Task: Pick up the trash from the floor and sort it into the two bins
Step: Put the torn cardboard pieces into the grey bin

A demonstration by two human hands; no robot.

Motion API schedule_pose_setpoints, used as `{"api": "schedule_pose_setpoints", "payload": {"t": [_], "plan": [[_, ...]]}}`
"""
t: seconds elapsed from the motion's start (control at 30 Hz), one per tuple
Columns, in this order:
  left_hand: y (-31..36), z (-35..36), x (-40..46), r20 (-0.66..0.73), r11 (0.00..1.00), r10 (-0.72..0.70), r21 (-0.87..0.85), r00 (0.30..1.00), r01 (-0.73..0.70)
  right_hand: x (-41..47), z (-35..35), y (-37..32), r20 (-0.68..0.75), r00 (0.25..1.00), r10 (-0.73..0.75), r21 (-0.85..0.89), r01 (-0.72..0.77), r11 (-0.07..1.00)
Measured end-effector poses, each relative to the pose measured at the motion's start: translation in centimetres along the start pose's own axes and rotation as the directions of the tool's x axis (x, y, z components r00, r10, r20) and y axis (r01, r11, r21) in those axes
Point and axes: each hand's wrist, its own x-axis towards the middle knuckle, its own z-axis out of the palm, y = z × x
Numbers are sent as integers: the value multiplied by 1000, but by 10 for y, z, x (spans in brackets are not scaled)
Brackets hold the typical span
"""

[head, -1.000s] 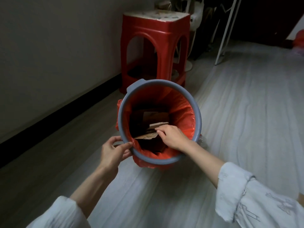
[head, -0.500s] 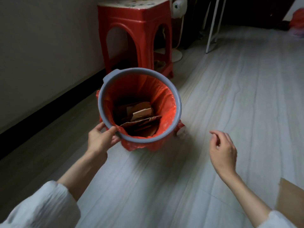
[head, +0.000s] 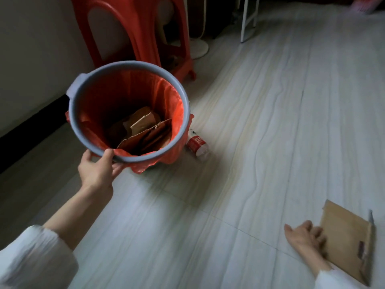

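The left hand (head: 98, 172) is gripping the near rim of a grey bin (head: 187, 113), with the thumb hooked over the edge and the fingers curled underneath it. The bin is lined with a red bag (head: 143, 165), which is spilling over the rim and bunching against the floor (head: 270, 122) on the near side. Inside the bin, several pieces of cardboard (head: 145, 130) are lying stacked at slants against one another. Just beside the bin on its right, a crushed plastic bottle with a red label (head: 198, 146) is lying on its side on the floor, close to the bag but whether it is touching it is hard to tell. Well apart from the bin, at the lower right, the right hand (head: 304, 236) is reaching down with its fingers spread and fairly straight, their tips resting at the left edge of a flat sheet of cardboard (head: 348, 236) lying on the floor; the hand is not closing around it. A strip of tape is running along the sheet's right edge. Both arms are wearing white sleeves (head: 35, 259). Behind the bin a red plastic stool (head: 141, 38) is standing against the wall (head: 37, 49), and the white base of a fan (head: 199, 47) is showing behind the stool.
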Motion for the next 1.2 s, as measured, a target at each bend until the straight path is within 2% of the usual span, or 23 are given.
{"api": "schedule_pose_setpoints", "payload": {"t": [0.17,0.27,0.37,0.5,0.57,0.67,0.77,1.0,1.03,1.1,1.2], "plan": [[-6,12,-4,35,997,66,24,997,-67,-5,4,-7,-44,995,-90,-14,89,996],[-7,16,-7,53,995,86,38,995,-88,-16,7,-15,-46,977,-209,-29,208,978],[-8,19,-10,70,993,104,47,992,-108,-39,20,-32,-18,926,-378,-14,378,926],[-9,21,-13,82,992,111,48,990,-116,-73,36,-51,-20,811,-585,-118,579,807],[-10,19,-15,87,992,111,45,990,-115,-79,35,-57,-17,802,-598,-206,582,787],[-11,15,-18,94,994,99,45,991,-104,-75,34,-53,27,843,-537,-295,520,801],[-11,11,-18,106,994,96,44,990,-101,-69,36,-43,78,864,-497,-287,497,819],[-12,11,-18,117,993,105,44,988,-111,-67,34,-52,30,868,-496,-380,468,798],[-12,11,-19,119,993,105,43,987,-111,-70,33,-55,3,858,-514,-390,474,790],[-12,11,-19,123,993,106,44,987,-112,-71,36,-61,36,809,-586,-447,537,715],[-14,10,-18,129,993,104,46,986,-111,-76,21,-69,-39,732,-680,-372,621,690]]}}
